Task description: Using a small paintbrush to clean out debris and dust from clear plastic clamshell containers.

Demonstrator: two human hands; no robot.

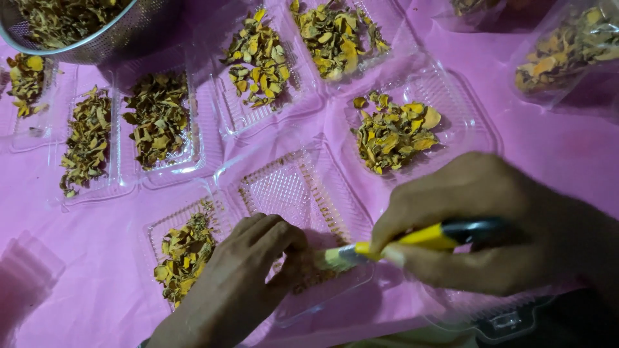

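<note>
Yellow-handled tool (412, 240) sits pinched in the right hand (490, 225), its pale tip over a clear plastic tray (290, 193) on the pink-covered bench (97, 270). Left hand (248, 270) rests on that tray, fingers (284, 235) curled together. Neighbouring trays hold dried yellow-brown flakes (393, 132).

Two hands, left (238, 283) and right (477, 225); one yellow-handled brush (412, 241); one metal colander (84, 32) upper left; roughly nine clear plastic trays (284, 187) of dried flakes.

Bare left hand (238, 277), bare right hand (477, 225), no sleeves visible
</note>
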